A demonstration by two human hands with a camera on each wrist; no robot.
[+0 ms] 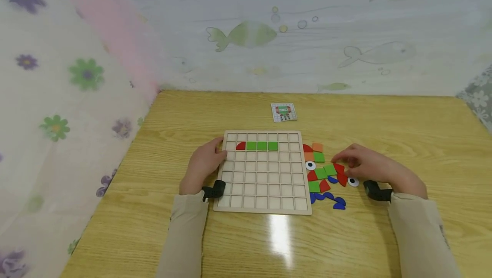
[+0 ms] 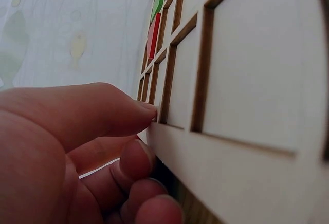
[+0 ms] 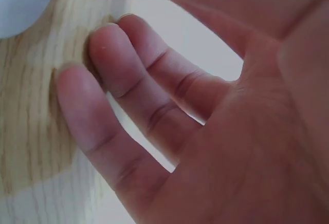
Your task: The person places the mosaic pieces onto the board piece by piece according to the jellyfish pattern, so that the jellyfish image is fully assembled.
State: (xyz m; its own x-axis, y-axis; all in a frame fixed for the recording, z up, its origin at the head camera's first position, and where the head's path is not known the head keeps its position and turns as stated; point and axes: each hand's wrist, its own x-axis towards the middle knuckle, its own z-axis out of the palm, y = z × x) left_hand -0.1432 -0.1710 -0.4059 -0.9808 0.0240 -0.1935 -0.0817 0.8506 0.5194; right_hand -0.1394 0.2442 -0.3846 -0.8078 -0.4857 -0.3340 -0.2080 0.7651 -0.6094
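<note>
A wooden grid board (image 1: 262, 212) lies on the table. One row near its far side holds a red quarter-round piece (image 1: 241, 146) and three green squares (image 1: 262, 146). My left hand (image 1: 203, 160) pinches the board's left edge, thumb on top and fingers curled beside it in the left wrist view. Over the loose pieces right of the board, my right hand (image 1: 369, 167) has its thumb and index finger at either side of a red piece (image 1: 338, 168); contact is unclear. Its other fingers (image 3: 115, 59) rest loosely near the table in the right wrist view.
Loose green squares (image 1: 320, 173), orange squares (image 1: 317, 147), blue half-rounds (image 1: 340, 206) and two white eye discs (image 1: 352, 182) lie beside the board. A small pattern card (image 1: 284, 112) sits beyond it. A patterned wall stands behind the table.
</note>
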